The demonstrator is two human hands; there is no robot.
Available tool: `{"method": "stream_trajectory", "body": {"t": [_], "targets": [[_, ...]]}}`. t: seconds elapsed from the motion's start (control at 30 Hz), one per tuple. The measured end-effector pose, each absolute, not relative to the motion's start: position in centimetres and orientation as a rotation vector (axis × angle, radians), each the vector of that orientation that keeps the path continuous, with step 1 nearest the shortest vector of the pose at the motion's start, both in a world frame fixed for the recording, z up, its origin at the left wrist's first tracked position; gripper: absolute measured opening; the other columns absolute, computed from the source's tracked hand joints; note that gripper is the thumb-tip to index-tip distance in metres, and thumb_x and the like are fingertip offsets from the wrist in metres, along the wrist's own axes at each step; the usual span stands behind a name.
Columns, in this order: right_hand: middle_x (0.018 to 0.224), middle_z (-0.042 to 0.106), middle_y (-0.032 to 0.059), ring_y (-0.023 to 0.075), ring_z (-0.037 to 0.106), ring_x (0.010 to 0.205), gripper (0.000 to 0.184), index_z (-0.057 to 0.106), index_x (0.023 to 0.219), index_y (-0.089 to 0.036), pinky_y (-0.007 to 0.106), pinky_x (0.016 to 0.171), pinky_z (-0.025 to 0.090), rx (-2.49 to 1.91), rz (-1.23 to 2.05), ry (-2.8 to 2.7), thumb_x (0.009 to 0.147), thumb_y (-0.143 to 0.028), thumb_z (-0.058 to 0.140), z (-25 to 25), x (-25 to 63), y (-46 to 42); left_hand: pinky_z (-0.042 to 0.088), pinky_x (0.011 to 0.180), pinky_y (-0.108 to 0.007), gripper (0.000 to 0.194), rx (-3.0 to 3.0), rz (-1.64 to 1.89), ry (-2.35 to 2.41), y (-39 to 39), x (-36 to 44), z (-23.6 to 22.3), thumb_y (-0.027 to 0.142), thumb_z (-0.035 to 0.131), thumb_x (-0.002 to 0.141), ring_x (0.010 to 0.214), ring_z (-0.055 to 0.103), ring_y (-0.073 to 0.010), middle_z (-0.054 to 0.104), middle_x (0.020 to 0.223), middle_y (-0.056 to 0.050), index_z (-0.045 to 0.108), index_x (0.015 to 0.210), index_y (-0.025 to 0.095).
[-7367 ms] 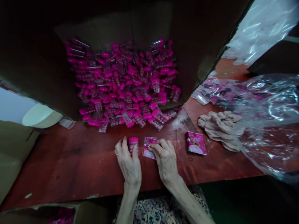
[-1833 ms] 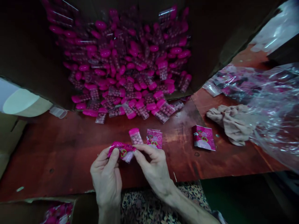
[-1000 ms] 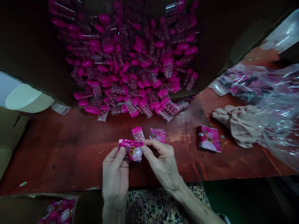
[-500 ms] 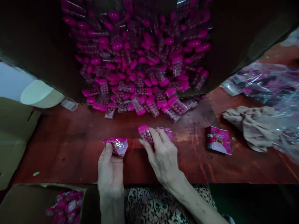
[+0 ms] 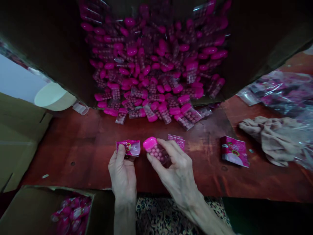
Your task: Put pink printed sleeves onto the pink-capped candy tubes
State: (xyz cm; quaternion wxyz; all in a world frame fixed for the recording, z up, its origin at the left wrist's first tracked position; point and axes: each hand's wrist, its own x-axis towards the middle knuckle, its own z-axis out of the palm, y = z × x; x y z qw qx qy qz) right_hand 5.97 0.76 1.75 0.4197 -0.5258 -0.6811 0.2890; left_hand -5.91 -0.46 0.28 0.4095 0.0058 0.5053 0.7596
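Note:
Between the thumb and fingers of my left hand [image 5: 124, 174] is a pink printed wrapper [image 5: 132, 147], its end toward the right. My right hand [image 5: 179, 169] grips a clear candy container [image 5: 156, 151] with a pink cap and round pink candies, cap tilted up and to the left. A small gap parts the container from the wrapper. Beyond my right fingers, flat pink wrappers [image 5: 179, 141] lie on the table, partly hidden by the hand. Many more capped containers [image 5: 149, 86] fill the big cardboard box ahead and spill over its front edge.
A stack of pink wrappers [image 5: 235, 151] sits to the right, near a crumpled beige cloth [image 5: 271, 137] and a clear plastic bag [image 5: 293, 91]. At left are a white bowl [image 5: 55, 98] and an empty clear container [image 5: 80, 109]. A lower carton [image 5: 31, 209] holds wrapped pink pieces [image 5: 73, 212].
The whole view has shifted slightly to the right in the picture. My right hand has brought the container nearer the wrapper in my left hand, and more of its front shows.

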Motion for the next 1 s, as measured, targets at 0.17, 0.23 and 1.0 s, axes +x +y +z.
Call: {"method": "stream_trajectory", "body": {"t": [0.17,0.23,1.0], "targets": [[0.086,0.061,0.0048,0.0174,0.060,0.077,0.027,0.059,0.102,-0.018,0.030,0.070,0.051,-1.255,0.851,-1.693,0.075,-0.015,0.060,2.2,5.7,0.0,0.049,0.064,-0.022,0.015,0.091,1.931,1.301,-0.3,-5.0,0.7,0.026,0.075,0.065,0.059,0.061,-0.0092,0.069,0.065,0.000,0.067,0.068,0.014],[0.084,0.061,0.0042,0.0170,0.060,0.076,0.026,0.060,0.100,-0.018,0.029,0.069,0.051,-1.244,0.896,-1.692,0.074,-0.014,0.061,2.2,5.8,0.1,0.048,0.061,-0.020,0.015,0.096,1.930,1.315,-0.2,-4.9,0.8,0.025,0.076,0.063,0.056,0.060,-0.0081,0.068,0.063,0.001,0.067,0.068,0.014],[0.081,0.070,0.0021,0.0157,0.063,0.071,0.031,0.066,0.097,-0.019,0.028,0.065,0.052,-1.195,1.546,-1.147,0.067,-0.022,0.072,-0.1,6.4,0.5,0.051,0.068,-0.027,0.018,0.147,1.582,1.294,-0.1,-3.9,0.5,0.028,0.075,0.063,0.059,0.062,-0.0125,0.069,0.066,-0.002,0.068,0.071,0.014]]}}
